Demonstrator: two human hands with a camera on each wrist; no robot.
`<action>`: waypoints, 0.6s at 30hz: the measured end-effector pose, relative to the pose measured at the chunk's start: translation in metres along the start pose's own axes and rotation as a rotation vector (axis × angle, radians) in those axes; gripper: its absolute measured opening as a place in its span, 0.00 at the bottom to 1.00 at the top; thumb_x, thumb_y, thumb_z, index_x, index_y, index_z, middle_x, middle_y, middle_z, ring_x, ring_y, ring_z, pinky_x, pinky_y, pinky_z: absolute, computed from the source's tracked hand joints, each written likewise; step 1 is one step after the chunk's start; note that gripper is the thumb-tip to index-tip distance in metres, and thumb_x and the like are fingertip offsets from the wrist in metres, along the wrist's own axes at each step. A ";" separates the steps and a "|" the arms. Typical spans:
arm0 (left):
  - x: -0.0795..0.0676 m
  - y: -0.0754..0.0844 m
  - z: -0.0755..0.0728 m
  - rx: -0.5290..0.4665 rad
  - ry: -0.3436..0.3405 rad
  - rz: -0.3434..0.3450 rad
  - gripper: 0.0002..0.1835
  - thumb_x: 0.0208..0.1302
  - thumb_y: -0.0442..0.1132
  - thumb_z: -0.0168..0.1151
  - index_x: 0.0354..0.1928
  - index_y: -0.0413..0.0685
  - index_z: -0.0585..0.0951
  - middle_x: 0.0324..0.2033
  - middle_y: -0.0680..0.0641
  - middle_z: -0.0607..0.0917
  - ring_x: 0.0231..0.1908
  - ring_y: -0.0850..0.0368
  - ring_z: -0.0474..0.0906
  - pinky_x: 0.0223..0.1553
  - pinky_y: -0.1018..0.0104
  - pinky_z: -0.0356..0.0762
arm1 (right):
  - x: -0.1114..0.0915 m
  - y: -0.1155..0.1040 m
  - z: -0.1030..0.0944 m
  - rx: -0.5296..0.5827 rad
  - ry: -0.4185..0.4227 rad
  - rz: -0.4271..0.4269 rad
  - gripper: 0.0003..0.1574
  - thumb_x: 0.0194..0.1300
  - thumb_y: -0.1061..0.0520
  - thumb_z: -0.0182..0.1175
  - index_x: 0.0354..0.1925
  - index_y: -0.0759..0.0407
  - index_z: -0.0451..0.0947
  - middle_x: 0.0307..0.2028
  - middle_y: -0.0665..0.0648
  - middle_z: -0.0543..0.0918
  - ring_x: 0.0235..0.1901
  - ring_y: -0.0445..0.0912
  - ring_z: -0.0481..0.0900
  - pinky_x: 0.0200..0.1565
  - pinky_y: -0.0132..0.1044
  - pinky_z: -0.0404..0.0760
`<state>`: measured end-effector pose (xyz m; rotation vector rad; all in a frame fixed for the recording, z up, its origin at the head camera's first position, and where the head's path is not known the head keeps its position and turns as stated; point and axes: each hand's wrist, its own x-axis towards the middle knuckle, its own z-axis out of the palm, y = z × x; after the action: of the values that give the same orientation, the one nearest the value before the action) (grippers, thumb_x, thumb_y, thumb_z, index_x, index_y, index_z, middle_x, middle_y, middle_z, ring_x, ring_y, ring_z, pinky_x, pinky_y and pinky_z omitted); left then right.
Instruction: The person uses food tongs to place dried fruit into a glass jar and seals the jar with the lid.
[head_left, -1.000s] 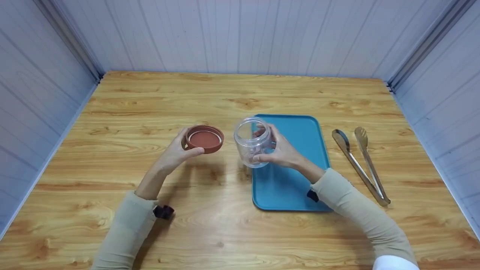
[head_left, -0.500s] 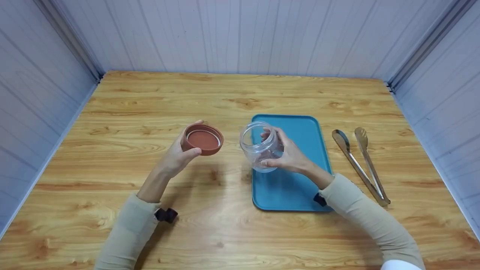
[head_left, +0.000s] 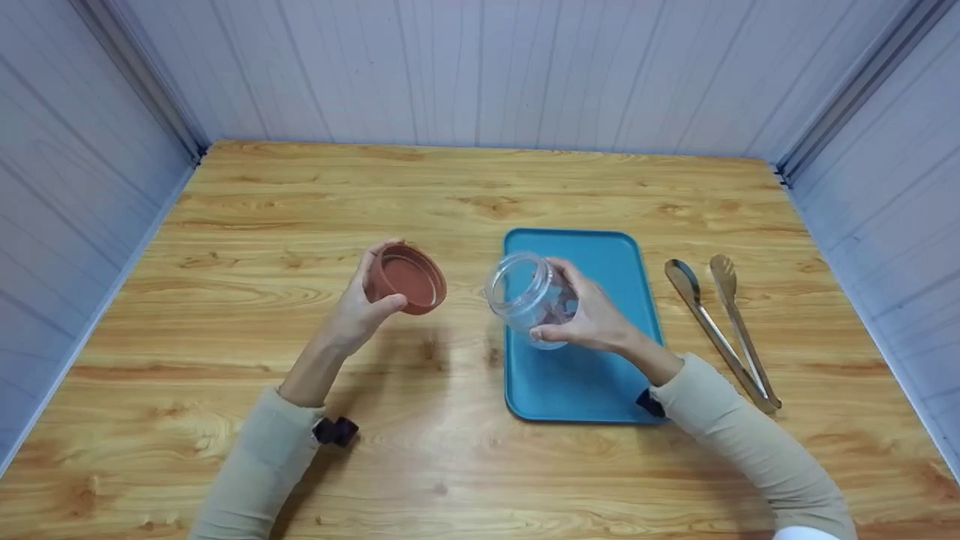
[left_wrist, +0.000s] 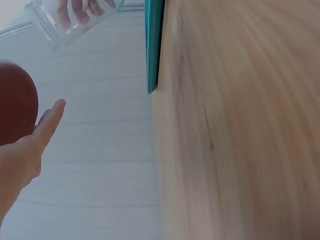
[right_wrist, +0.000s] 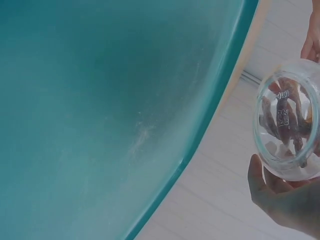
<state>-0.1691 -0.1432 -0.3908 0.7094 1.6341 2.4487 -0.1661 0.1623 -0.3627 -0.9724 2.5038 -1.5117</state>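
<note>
My left hand (head_left: 358,311) grips a reddish-brown round lid (head_left: 411,279) by its rim, with the hollow inside facing up and toward the right. In the left wrist view the lid (left_wrist: 15,102) shows only in part, at the left edge. My right hand (head_left: 589,315) holds a clear jar (head_left: 517,296) around its side, with the open mouth tilted up and left. The jar is above the left part of a blue tray (head_left: 585,390), a short gap to the right of the lid. Embossed marks show on the jar's base (right_wrist: 287,117) in the right wrist view.
Metal tongs (head_left: 731,337) lie spread on the wooden table (head_left: 420,480), to the right of the tray. Pale panelled walls (head_left: 480,75) stand behind the table and on both sides.
My right hand has drawn the jar to the right and slightly nearer, tipping its mouth further left. The lid in my left hand has tilted more toward the right.
</note>
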 end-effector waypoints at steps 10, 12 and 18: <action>0.002 -0.002 0.007 0.157 -0.077 -0.025 0.42 0.50 0.37 0.66 0.64 0.44 0.54 0.57 0.37 0.57 0.51 0.39 0.62 0.42 0.50 0.72 | -0.003 0.024 -0.004 -0.112 -0.017 -0.008 0.53 0.39 0.54 0.72 0.61 0.62 0.56 0.52 0.58 0.68 0.48 0.52 0.67 0.44 0.49 0.70; 0.002 -0.002 0.010 0.186 -0.084 -0.046 0.41 0.50 0.38 0.66 0.64 0.44 0.55 0.56 0.38 0.59 0.51 0.39 0.63 0.39 0.50 0.73 | -0.004 0.034 -0.004 -0.149 -0.020 0.000 0.54 0.39 0.50 0.71 0.62 0.56 0.56 0.53 0.54 0.67 0.49 0.51 0.66 0.44 0.47 0.69; 0.003 -0.004 0.019 0.288 -0.090 -0.070 0.39 0.51 0.35 0.65 0.64 0.45 0.57 0.55 0.40 0.61 0.49 0.43 0.65 0.39 0.52 0.73 | -0.006 0.038 -0.005 -0.238 -0.025 -0.012 0.56 0.38 0.41 0.69 0.63 0.50 0.56 0.54 0.53 0.66 0.50 0.53 0.64 0.46 0.51 0.64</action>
<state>-0.1642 -0.1239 -0.3876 0.7693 1.9618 2.1242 -0.1814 0.1818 -0.3931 -1.0292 2.7096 -1.2150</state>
